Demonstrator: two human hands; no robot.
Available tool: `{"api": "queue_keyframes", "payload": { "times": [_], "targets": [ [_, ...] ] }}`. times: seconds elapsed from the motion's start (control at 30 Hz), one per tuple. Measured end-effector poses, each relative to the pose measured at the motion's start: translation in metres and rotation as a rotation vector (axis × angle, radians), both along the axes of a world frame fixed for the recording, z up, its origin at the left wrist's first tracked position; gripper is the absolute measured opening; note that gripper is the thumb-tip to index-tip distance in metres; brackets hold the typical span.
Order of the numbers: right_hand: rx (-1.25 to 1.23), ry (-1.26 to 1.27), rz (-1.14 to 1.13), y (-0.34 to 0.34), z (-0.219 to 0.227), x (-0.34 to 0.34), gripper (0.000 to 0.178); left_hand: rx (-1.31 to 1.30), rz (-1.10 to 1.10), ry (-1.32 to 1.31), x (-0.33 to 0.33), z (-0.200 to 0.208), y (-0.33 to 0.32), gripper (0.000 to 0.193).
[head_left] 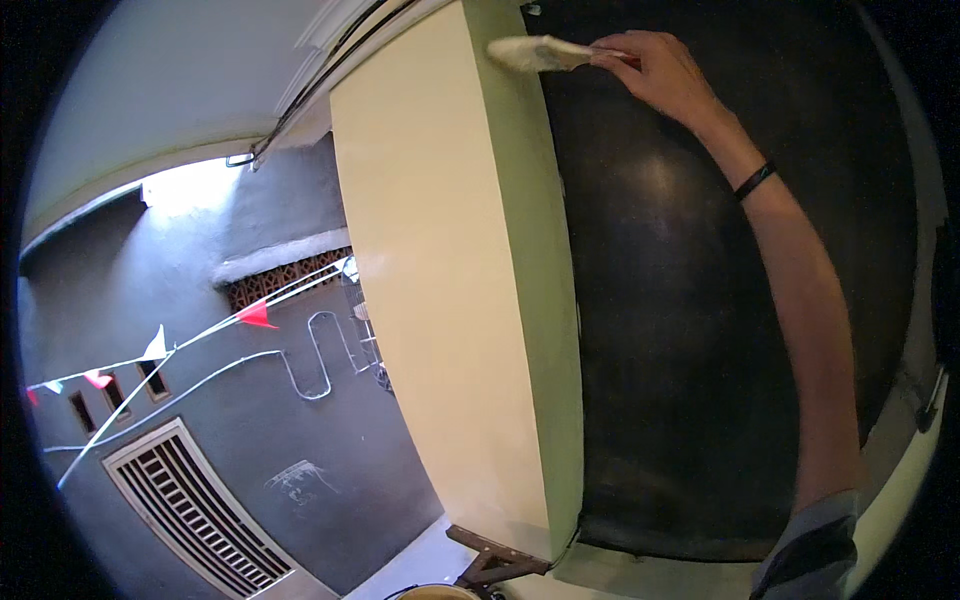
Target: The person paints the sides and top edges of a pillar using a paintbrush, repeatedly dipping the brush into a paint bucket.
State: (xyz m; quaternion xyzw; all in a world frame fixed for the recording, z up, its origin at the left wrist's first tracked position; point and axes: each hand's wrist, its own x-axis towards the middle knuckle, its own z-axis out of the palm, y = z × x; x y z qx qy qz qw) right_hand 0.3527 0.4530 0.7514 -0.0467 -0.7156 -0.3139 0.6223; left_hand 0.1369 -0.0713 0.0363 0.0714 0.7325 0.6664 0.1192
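Observation:
High in the head view, my right hand (655, 75) has its fingers closed round the handle of a paintbrush (535, 53). The brush points left, and its pale, paint-coated bristles lie against or just over the upper part of the pillar's green side (525, 250). From the picture I cannot tell how firmly they touch. The pillar's broad front face (430, 250) is cream. My right arm reaches up from the lower right, with a dark band (755, 181) at the wrist. My left hand is out of the picture.
A dark panel (680, 330) fills the space right of the pillar. Dark cables (325, 75) run along the ceiling edge. A brown wooden piece (495, 553) and a round container's rim (435, 592) sit at the pillar's foot. Strings of flags (258, 315) cross before a grey wall (370, 470).

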Motion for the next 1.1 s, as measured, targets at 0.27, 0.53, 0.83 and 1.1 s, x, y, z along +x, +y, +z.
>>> {"api": "queue_keyframes", "payload": {
  "times": [0.27, 0.53, 0.83, 1.1],
  "targets": [
    [-0.147, -0.21, 0.076, -0.023, -0.17, -0.036, 0.023, 0.021, -0.005, 0.09, -0.02, 0.016, -0.007, 0.031],
    [-0.137, -0.583, -0.211, -0.046, -0.244, 0.023, 0.021, 0.06, -0.048, 0.0, -0.039, -0.002, -0.02, 0.033],
    [-0.044, -0.116, -0.128, -0.008, -0.141, 0.003, 0.021, 0.117, -0.023, -0.036, -0.051, -0.029, -0.028, 0.026],
    [-0.466, -0.611, -0.16, -0.043, -0.37, 0.023, 0.023, 0.067, -0.087, -0.062, -0.032, -0.009, -0.022, 0.027]
  ]
}}
